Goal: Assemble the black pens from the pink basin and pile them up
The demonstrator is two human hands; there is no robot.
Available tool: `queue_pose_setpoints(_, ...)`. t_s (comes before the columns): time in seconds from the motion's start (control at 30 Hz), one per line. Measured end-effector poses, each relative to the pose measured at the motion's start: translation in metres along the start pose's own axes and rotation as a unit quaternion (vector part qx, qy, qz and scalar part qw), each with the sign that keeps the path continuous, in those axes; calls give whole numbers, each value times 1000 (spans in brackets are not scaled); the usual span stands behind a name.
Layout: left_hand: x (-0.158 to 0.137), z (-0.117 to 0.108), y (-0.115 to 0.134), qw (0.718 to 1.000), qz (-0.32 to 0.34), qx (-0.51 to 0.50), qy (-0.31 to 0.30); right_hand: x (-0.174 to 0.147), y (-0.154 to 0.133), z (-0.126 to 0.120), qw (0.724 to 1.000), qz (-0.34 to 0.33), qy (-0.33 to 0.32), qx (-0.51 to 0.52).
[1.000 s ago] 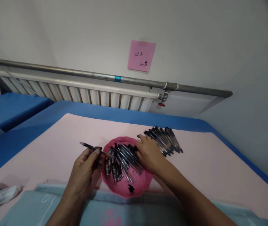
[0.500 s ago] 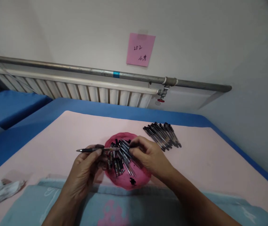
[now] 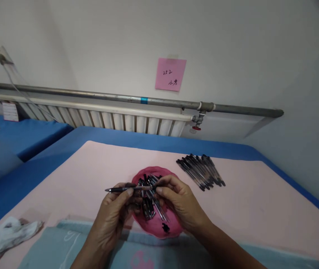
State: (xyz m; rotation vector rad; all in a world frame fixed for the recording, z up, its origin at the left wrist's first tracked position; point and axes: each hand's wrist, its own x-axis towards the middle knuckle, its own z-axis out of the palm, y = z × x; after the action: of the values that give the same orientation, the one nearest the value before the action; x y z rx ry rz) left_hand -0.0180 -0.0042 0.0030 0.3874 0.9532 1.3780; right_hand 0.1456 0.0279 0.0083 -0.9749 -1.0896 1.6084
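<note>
My left hand (image 3: 117,209) pinches a clear-barrelled pen (image 3: 142,188) near its dark grip, with the pointed tip facing left. The pen lies level over a pink bowl (image 3: 173,232). At the pen's rear end, the thumb and forefinger of my right hand (image 3: 184,203) close on a small black piece (image 3: 154,186), mostly hidden by the fingers. Inside the bowl are black pen caps (image 3: 148,209), clear pen barrels (image 3: 160,211) and a clump of small black pieces (image 3: 165,227). My fingertips are smeared dark.
Several capped pens (image 3: 200,172) lie in a row on the pink table mat (image 3: 260,198), right of the bowl. A stained white cloth (image 3: 11,237) is at the left. Blue-grey fabric (image 3: 53,243) covers the near edge. A radiator (image 3: 120,121) and pipe stand behind.
My right hand has come from over the bowl's pens to the rear end of the held pen. The left hand keeps the pen level. The view has shifted slightly up and left.
</note>
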Motion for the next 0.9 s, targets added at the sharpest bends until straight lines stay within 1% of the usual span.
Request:
queue_pose_setpoints(0.17, 1, -1, 0, 1000, -6, 1, 4, -2, -1, -1, 992, -64, 13, -109)
queue_pose_setpoints(0.33, 1, -1, 0, 1000, -8, 0, -5, -2, -1, -4, 972, -75, -24, -220)
queue_pose_setpoints(0.4, 1, -1, 0, 1000, -8, 2, -3, -2, -3, -5, 959, -101, -30, -265)
queue_pose_setpoints(0.47, 1, -2, 0, 1000, -7, 4, -4, -2, -5, -6, 937, -146, -31, -317)
queue_pose_setpoints(0.57, 1, -2, 0, 1000, -7, 6, -8, -2, -8, -8, 883, -221, -31, -414)
queue_pose_setpoints(0.6, 1, -2, 0, 1000, -8, 6, -7, -2, -9, -8, 866, -239, -36, -438)
queue_pose_setpoints(0.63, 1, -2, 0, 1000, -9, 7, -7, -1, -10, -9, 855, -250, -44, -453)
queue_pose_setpoints(0.67, 1, -1, 0, 1000, -11, 8, -6, -1, -10, -10, 850, -252, -54, -460)
queue_pose_setpoints(0.73, 0, -1, 1, 1000, -14, 11, -6, 0, -11, -10, 849, -246, -71, -463)
queue_pose_setpoints(0.9, 0, 1, 1, 1000, -8, 20, -10, -1, -11, -12, 840, -236, -67, -484)
